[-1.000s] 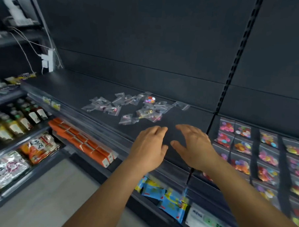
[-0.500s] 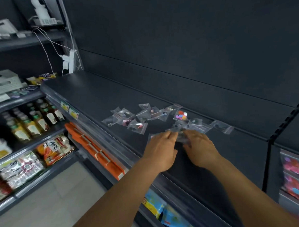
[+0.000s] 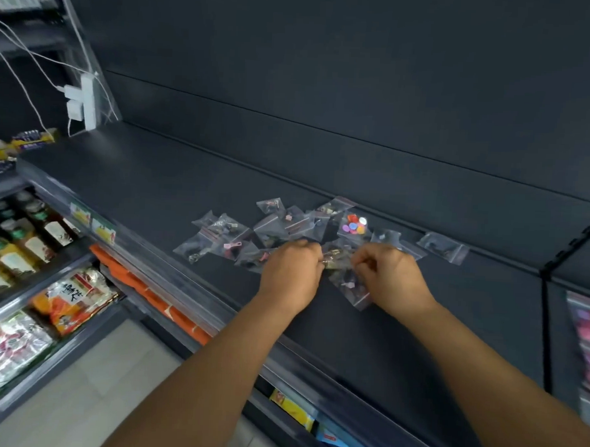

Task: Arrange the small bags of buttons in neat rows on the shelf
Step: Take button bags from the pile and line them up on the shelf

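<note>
Several small clear bags of buttons lie in a loose heap on the dark shelf. One bag with bright round buttons sits at the back of the heap. My left hand and my right hand are side by side at the heap's front, fingers curled. Between them they pinch a small clear bag with gold-coloured pieces. Another bag with a pink piece lies just below it, partly under my right hand.
The shelf's front rail carries price tags. Bottles and snack packs fill lower shelves at left. A white power strip with cables hangs at the shelf's left end. Neat bags of coloured buttons fill the bay at right.
Both hands have reached forward from open and hovering to the heap, and their fingers have curled onto a bag. The view has swung left, pushing the right bay to the edge.
</note>
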Demonstrator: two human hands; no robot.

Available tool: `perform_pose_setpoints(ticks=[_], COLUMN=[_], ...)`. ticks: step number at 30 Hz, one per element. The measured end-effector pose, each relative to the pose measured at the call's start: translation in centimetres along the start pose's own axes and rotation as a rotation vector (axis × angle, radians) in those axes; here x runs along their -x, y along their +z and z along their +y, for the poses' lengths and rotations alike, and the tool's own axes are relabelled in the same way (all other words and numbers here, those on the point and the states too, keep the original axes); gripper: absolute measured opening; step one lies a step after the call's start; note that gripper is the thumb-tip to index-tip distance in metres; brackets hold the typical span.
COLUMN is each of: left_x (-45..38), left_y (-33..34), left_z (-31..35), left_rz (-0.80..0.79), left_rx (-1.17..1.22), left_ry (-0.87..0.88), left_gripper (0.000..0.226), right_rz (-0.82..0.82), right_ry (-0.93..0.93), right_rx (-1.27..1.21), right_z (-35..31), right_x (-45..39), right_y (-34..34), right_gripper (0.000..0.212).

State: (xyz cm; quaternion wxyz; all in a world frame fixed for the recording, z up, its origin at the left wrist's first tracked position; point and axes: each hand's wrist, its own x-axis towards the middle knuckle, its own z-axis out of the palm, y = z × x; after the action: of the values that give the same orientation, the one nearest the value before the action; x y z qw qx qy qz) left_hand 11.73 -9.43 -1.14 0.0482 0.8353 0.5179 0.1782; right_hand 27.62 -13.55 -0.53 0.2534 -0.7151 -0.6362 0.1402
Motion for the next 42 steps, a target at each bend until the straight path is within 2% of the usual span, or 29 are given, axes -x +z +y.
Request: perform_pose_setpoints(ticks=[4,7,10,12,15,17,19,22,25,27,29,30,32,36,40,42], left_x=[-0.4,-0.6,-0.4,-0.3,-0.3,-0.3,-0.1,0.0,0.0,0.0,0.1,0.1,0.0,-0.5,-0.7,-0.7], left_y=[-1.0,-1.2,-1.1,-1.1,-1.3,-0.9,-0.4,0.0,-0.2,-0.5,-0.7,-0.7,-0.4,-0.3,-0.5,-0.4], left_z=[-1.3,-2.3,-2.8,-2.6,-1.6,-0.9,-0.7,-1.3,-1.9,-1.7,-1.0,-0.7,-0.3,-0.8,-0.8,-0.6], left_rz=[0.053,0.037,-0.027,-0.078,-0.183,-0.251,-0.288,-0.282,-0.243,-0.274,-0.346,-0.367,-0.368,-0.300,-0.280,-0.275], left_rx=[-0.011,-0.098,-0.105,-0.006,0.129,0.131,0.054,0.046,0.071,0.097,0.096,0.081,0.050,-0.024,0.022,0.046], left_ry=[0.012,0.029,0.074,0.168,0.343,0.464,0.551,0.516,0.462,0.458,0.516,0.547,0.567,0.523,0.454,0.432], left_gripper=[0.017,0.013,0.020,0.032,0.048,0.047,0.040,0.032,0.024,0.038,0.062,0.066,0.062,0.045,0.037,0.034], right_rz=[0.059,0.093,0.014,-0.033,0.047,0.060,0.049,0.115,0.107,0.079,0.060,0.056,0.064,0.057,0.005,0.045], right_ry=[0.108,0.168,0.165,0.172,0.278,0.351,0.355,0.398,0.471,0.479,0.452,0.439,0.437,0.581,0.613,0.571], right_rx=[-0.021,0.043,0.102,0.110,0.078,0.082,0.098,0.072,0.126,0.131,0.071,0.038,0.012,0.076,0.119,0.027], right_z=[-0.2,-0.2,-0.5,-0.9,-1.2,-1.0,-0.6,0.0,0.0,-0.3,-0.5,-0.6,-0.9,-0.6,-0.4,-0.5], right_x=[0.6,1.3,2.2,2.7,3.3,3.7,3.9,4.1,3.9,3.5,3.1,2.9,2.6,2.2,1.7,1.8], right_y=[0.2,0.5,0.9,1.3,1.3,1.1,1.1,0.8,0.6,0.8,1.2,1.3,1.2,0.7,0.3,0.1], right_gripper=[0.016,0.014,0.018,0.026,0.038,0.044,0.040,0.025,0.035,0.039,0.032,0.025,0.019,0.035,0.018,0.011])
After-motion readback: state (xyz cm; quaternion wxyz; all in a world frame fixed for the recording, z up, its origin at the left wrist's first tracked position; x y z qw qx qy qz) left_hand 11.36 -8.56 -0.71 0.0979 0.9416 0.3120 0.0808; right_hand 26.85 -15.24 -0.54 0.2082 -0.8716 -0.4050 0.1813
